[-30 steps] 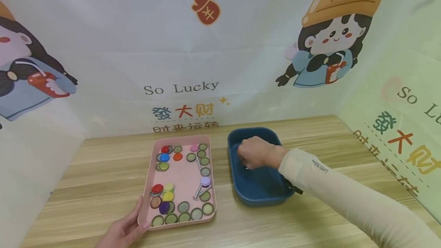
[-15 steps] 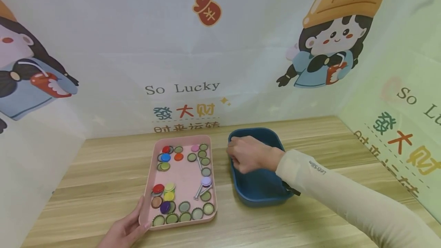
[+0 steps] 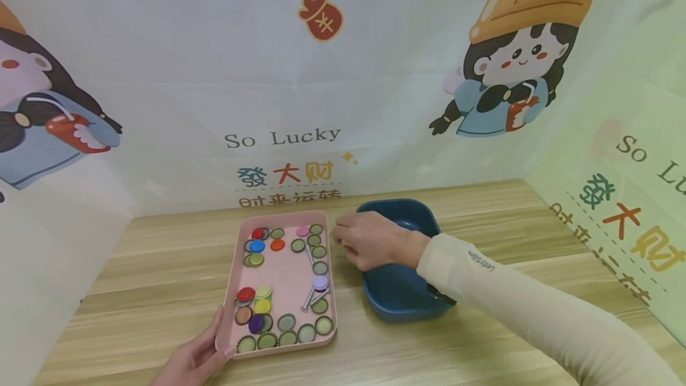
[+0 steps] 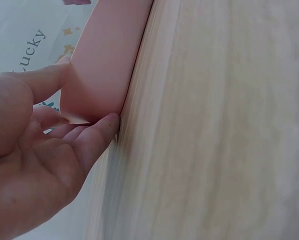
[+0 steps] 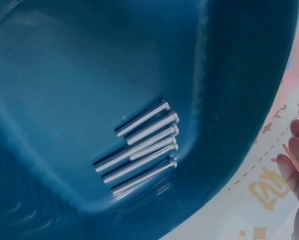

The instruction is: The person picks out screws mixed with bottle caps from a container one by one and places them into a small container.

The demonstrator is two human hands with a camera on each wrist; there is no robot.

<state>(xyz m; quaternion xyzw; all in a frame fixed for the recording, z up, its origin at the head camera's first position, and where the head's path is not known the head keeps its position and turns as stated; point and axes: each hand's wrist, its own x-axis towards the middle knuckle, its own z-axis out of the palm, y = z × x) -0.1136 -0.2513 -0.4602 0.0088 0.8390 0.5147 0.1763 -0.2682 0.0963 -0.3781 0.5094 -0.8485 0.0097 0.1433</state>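
Observation:
My left hand (image 3: 190,353) grips the near left corner of a pink tray (image 3: 281,276), thumb at the rim; in the left wrist view the fingers curl round the tray's corner wall (image 4: 107,55). Several bottle caps (image 3: 286,322) in many colours and a few metal bolts (image 3: 308,299) lie in the tray. My right hand (image 3: 370,240), its fingers curled, is over the left rim of a blue bin (image 3: 399,293), fingertips close to the tray's right edge. I cannot tell whether it holds anything. Several silver bolts (image 5: 144,142) lie in the bin in the right wrist view.
The tray and bin stand side by side on a wood-grain table (image 3: 161,267). A printed cloth (image 3: 268,76) with cartoon figures and lettering hangs behind and along the sides. A pale sleeve (image 3: 514,290) on the right arm reaches across the table's right part.
My right hand has moved left, from inside the blue bin to over its left rim and close to the tray. The left hand and the tray have hardly moved.

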